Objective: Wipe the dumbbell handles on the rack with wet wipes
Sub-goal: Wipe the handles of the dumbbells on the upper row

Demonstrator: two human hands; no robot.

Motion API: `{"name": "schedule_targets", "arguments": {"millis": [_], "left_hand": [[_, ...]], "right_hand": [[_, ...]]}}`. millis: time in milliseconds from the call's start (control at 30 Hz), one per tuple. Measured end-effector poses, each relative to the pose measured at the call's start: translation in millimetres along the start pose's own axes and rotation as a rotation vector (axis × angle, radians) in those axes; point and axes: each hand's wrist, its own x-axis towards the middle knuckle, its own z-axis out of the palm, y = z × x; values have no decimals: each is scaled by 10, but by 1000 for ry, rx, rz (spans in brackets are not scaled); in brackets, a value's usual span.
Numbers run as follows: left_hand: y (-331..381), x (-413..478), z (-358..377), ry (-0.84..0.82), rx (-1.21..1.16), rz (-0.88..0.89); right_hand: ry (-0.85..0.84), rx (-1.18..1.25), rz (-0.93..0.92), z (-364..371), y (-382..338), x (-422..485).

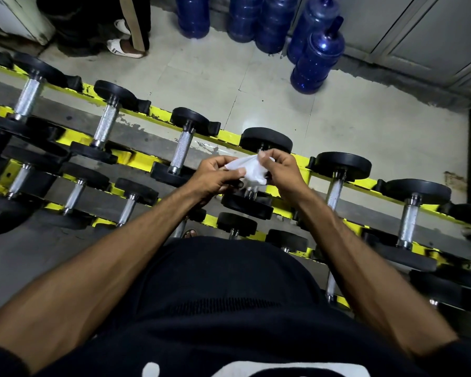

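A crumpled white wet wipe [249,170] is held between both hands above the middle of the rack. My left hand [215,176] pinches its left edge and my right hand [282,168] pinches its upper right corner. Beneath the hands sits a black dumbbell [267,140] whose handle is hidden by the wipe and fingers. Left of it lies a dumbbell with a bare knurled steel handle [182,151]; to the right another handle [335,190] shows. The yellow rack [144,159] runs diagonally from upper left to lower right with several dumbbells on two tiers.
Several blue water jugs [317,59] stand on the tiled floor beyond the rack. A person's sandalled foot [125,47] is at the upper left. Grey cabinet doors [430,34] line the upper right. My own foot [189,234] shows below the rack.
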Motion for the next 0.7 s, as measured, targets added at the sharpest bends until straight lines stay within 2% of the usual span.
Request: {"name": "schedule_targets", "arguments": {"millis": [67, 200, 267, 367, 433, 533, 700], "left_hand": [[17, -4, 15, 21, 44, -20], [-12, 35, 109, 278, 178, 40], [-63, 74, 115, 367, 293, 109], [-79, 76, 127, 264, 318, 154], [-79, 68, 142, 166, 188, 109], [-60, 19, 161, 111, -46, 20], [-17, -31, 220, 179, 134, 71]], "right_hand": [[40, 119, 87, 43, -29, -26], [-168, 359, 223, 55, -77, -95], [-174, 424, 303, 55, -75, -96], [-63, 346, 361, 87, -58, -75], [19, 288, 366, 95, -41, -59], [117, 257, 316, 79, -36, -41], [90, 203, 203, 91, 8, -62]]}}
